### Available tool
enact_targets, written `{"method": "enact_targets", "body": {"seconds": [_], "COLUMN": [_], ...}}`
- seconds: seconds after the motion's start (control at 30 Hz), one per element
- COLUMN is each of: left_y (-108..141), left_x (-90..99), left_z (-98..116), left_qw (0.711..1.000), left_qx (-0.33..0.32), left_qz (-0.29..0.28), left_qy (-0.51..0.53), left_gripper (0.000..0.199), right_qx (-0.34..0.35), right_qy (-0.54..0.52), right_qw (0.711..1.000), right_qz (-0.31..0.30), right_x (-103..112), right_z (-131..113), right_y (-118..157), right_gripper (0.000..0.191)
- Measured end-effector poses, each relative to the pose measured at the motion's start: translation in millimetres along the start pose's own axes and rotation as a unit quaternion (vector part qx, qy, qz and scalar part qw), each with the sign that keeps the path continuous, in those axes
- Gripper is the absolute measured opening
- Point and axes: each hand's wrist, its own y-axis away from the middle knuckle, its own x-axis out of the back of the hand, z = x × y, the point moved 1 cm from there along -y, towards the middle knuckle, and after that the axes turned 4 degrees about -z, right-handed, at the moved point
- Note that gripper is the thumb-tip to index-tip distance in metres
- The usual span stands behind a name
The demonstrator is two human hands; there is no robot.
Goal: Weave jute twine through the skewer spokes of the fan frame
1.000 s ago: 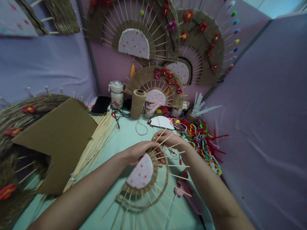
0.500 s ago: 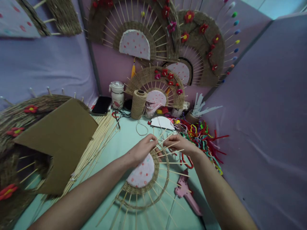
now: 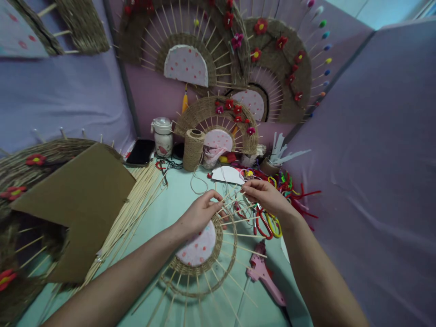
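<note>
A half-round fan frame of twine woven over thin sticks [image 3: 220,238] lies low in front of me. A white spotted half-disc [image 3: 198,247] fills its centre, and an outer ring of twine [image 3: 235,245] crosses the spread sticks. Wrapped round the frame's upper end is my left hand [image 3: 199,213], thumb and fingers closed on the sticks there. My right hand [image 3: 267,197] is pinched just right of it, above the stick tips, on what looks like thin twine; the strand itself is hard to make out. The twine spool [image 3: 193,151] stands behind, a loose strand trailing from it.
A pink glue gun [image 3: 264,274] and red-handled scissors [image 3: 264,225] lie at right, near coloured pipe cleaners [image 3: 299,200]. Left are loose sticks [image 3: 136,200] and a cardboard piece [image 3: 81,195]. A jar [image 3: 162,138], phone [image 3: 140,152] and finished fans [image 3: 218,118] stand behind.
My right hand has moved up and slightly right, away from the sticks, still pinched. My left hand stays on the frame. The whole view has shifted slightly.
</note>
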Motion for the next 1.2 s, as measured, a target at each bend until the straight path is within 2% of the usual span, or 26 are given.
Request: {"method": "enact_targets", "body": {"seconds": [0.2,0.37,0.53,0.7,0.8,0.9,1.2], "left_y": [-1.1,-3.8,-2.8,0.1,1.2,1.8,0.3], "left_x": [1.8,9.7,11.7,8.0,6.5,6.4,8.7], "left_z": [0.0,-4.7,-0.4,8.9,10.4,9.2,7.5], "left_qw": [1.000,0.999,0.997,0.996,0.995,0.994,0.993], "left_qx": [0.001,-0.030,-0.049,-0.045,-0.030,-0.036,-0.075], "left_qz": [0.011,0.023,0.041,0.057,0.052,0.040,0.078], "left_qy": [0.009,0.032,0.041,0.060,0.084,0.095,0.044], "left_gripper": [0.026,0.025,0.026,0.021,0.014,0.016,0.019], "right_qx": [0.047,0.045,-0.001,-0.034,-0.038,-0.054,-0.016], "right_qy": [0.056,0.032,-0.027,0.004,0.030,0.022,0.000], "right_qw": [0.996,0.996,0.999,0.996,0.997,0.998,0.999], "right_qz": [0.046,0.067,0.021,-0.087,-0.066,-0.034,-0.046], "right_x": [0.6,4.0,-12.4,-26.1,-24.5,-22.3,-25.7], "right_z": [-11.0,4.6,21.1,22.1,23.6,27.8,21.9], "right_y": [7.4,10.5,12.7,22.6,24.6,23.7,28.0], "right_gripper": [0.027,0.033,0.026,0.021,0.016,0.017,0.024]}}
